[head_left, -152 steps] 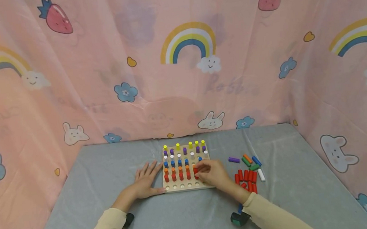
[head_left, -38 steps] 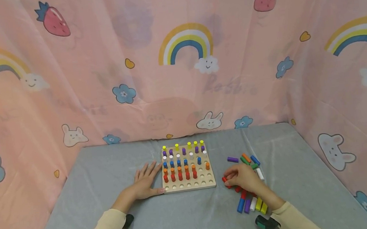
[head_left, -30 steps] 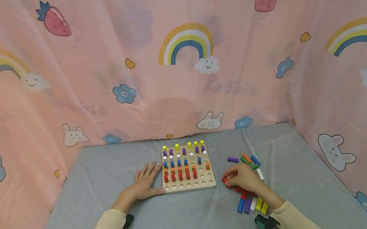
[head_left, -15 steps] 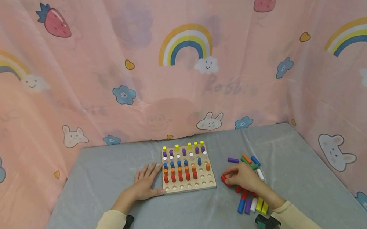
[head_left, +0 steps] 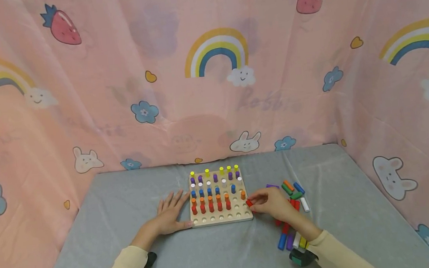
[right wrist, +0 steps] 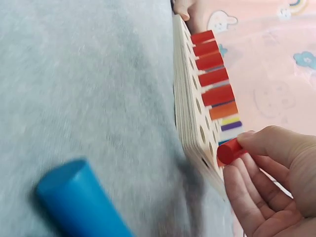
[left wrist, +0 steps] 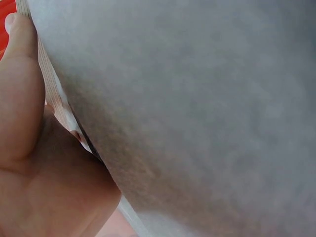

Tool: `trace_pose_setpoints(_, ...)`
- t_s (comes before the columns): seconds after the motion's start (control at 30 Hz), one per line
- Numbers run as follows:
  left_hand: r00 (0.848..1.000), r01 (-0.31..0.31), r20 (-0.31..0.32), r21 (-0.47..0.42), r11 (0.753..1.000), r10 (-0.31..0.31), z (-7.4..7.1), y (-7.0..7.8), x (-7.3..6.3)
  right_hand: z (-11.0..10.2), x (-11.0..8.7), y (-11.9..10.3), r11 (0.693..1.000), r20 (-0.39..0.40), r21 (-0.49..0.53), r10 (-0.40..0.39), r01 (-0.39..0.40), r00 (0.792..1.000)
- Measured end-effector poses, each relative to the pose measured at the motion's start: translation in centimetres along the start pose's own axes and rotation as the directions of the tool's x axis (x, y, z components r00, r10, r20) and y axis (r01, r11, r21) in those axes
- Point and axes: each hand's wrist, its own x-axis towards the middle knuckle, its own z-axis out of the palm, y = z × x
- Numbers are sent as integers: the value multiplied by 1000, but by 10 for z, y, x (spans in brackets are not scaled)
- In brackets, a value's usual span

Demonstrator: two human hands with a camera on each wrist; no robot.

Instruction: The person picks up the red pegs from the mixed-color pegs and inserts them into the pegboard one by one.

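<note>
A pale wooden pegboard (head_left: 230,219) lies on the grey table with rows of upright yellow, purple, white, blue, orange and red pegs. The nearest row of holes holds no pegs. My left hand (head_left: 170,216) rests flat with spread fingers, its thumb and fingertips touching the board's left edge. In the left wrist view the thumb (left wrist: 22,89) lies against that edge. My right hand (head_left: 273,204) pinches a red peg (right wrist: 229,150) between thumb and fingers. It hovers by the board's right edge, near the row of red pegs (right wrist: 213,76), with the peg tilted.
Loose pegs lie right of the board: a green peg (head_left: 296,195), a white peg (head_left: 304,204), a blue peg (head_left: 281,242), several red ones (head_left: 296,205) and others. The right forearm partly covers this pile. A pink patterned curtain (head_left: 212,108) stands behind the table.
Earlier my right hand was at the red peg near the board's row, then over the loose pile. Since half a second ago it has moved left to the board with a red peg. The left hand stays put.
</note>
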Motion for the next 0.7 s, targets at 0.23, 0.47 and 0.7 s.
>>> trace_pose_setpoints(0.23, 1000, -4, -1, -6, 1000, 4, -1, 1, -1, 15, 8, -9, 999, -48, 42, 3, -1, 999)
trace_pose_setpoints(0.47, 1000, -7, -1, -12, 1000, 7, -1, 1, -1, 28, 14, -10, 998, -96, 52, -14, 19, 995)
trace_pose_setpoints(0.7, 1000, -5, -3, -14, 1000, 5, -2, 1, -1, 39, 14, -8, 996, -170, 30, -82, 88, 982)
